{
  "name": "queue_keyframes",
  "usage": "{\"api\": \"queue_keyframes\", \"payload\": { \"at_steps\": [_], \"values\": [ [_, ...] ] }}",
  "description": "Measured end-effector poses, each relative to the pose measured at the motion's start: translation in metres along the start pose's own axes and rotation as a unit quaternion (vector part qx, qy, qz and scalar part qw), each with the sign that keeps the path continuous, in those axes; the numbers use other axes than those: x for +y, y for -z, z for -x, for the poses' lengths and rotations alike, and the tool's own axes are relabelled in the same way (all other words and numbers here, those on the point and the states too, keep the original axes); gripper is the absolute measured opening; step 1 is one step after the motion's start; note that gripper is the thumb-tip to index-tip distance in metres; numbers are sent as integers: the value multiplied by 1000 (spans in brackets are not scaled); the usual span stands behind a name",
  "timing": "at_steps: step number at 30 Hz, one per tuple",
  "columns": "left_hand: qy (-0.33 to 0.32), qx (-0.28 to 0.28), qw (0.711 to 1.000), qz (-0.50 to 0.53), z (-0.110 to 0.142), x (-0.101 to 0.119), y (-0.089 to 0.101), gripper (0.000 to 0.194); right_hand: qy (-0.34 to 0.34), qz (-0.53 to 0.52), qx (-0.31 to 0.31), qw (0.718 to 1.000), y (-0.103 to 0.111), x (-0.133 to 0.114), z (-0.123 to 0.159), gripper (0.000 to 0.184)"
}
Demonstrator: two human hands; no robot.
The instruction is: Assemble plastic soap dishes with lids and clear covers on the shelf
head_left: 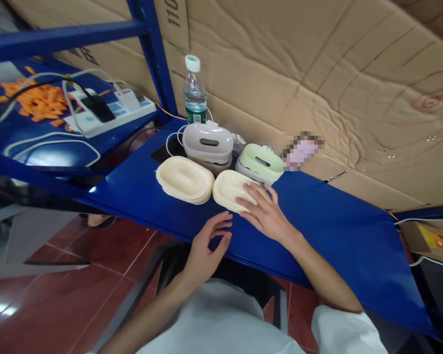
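Observation:
My right hand (263, 210) lies flat, fingers stretched out, on the near edge of a cream oval lid stack (231, 189) on the blue table (328, 231). My left hand (207, 246) hovers at the table's front edge just below that stack, fingers curled and apart, holding nothing. A second stack of cream lids (184, 179) sits to the left. Behind them stand a pinkish-grey oval box (207, 143) and a pale green oval box (261, 162), each with a slot in its top.
A water bottle (194, 93) stands at the back against a cardboard wall (299, 59). A white power strip (110, 110) with cables and orange pieces (37, 101) lies on the left shelf. A blue frame post (153, 49) rises beside the bottle. Red floor tiles show below.

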State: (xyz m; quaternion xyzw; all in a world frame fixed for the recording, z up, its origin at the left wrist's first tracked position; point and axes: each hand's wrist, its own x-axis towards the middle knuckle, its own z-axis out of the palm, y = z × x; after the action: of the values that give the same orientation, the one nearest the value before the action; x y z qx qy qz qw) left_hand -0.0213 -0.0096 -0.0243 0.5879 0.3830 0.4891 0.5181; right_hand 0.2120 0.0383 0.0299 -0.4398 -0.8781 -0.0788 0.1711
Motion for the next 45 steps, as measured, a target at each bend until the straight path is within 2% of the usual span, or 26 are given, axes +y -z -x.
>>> {"api": "queue_keyframes", "payload": {
  "at_steps": [2, 4, 7, 10, 12, 15, 20, 22, 24, 26, 28, 30, 32, 35, 39, 43, 45],
  "values": [
    [-64, -1, 994, -93, -7, -2, 3, 36, -4, 3, 3, 1000, 3, -1, 8, 43],
    [-139, -1, 973, -183, -13, -5, 4, 35, -15, -1, 26, 1000, 6, 3, 18, 48],
    [-256, 1, 921, -293, -19, -9, 7, 33, -45, -19, 87, 995, 12, 13, 36, 50],
    [-343, 7, 859, -381, -27, -7, 12, 33, -74, -34, 145, 986, 15, 19, 53, 43],
    [-368, 6, 820, -437, -36, -3, 16, 40, -83, -41, 161, 983, 14, 19, 61, 37],
    [-372, 1, 776, -508, -54, 5, 19, 48, -78, -46, 159, 983, 10, 12, 62, 30],
    [-414, 3, 754, -510, -76, 15, 14, 18, -23, -30, 161, 986, 10, -10, 48, 28],
    [-434, -6, 753, -494, -76, 22, 6, 16, -8, 4, 168, 986, 16, -21, 49, 34],
    [-457, -39, 752, -473, -70, 29, -5, 18, -33, 35, 175, 983, 22, -34, 61, 42],
    [-485, -94, 743, -452, -60, 32, -20, 18, -89, 34, 174, 980, 24, -47, 85, 44],
    [-508, -164, 724, -437, -48, 29, -34, 19, -150, 3, 171, 974, 20, -62, 116, 38],
    [-503, -237, 713, -428, -35, 20, -45, 19, -190, -39, 164, 967, 16, -75, 145, 27],
    [-465, -281, 729, -416, -24, 9, -50, 21, -202, -79, 143, 966, 15, -80, 163, 22],
    [-398, -276, 780, -396, -15, -4, -47, 25, -178, -99, 105, 973, 25, -62, 157, 23],
    [-367, -273, 807, -373, -17, -4, -33, 26, -152, -28, 130, 979, 44, -3, 96, 36],
    [-243, -312, 889, -229, -23, 8, -21, 16, -186, 0, 142, 972, 51, 42, 25, 51],
    [-204, -321, 905, -191, -24, 10, -19, 17, -193, -12, 121, 974, 45, 56, 3, 66]
  ]
}}
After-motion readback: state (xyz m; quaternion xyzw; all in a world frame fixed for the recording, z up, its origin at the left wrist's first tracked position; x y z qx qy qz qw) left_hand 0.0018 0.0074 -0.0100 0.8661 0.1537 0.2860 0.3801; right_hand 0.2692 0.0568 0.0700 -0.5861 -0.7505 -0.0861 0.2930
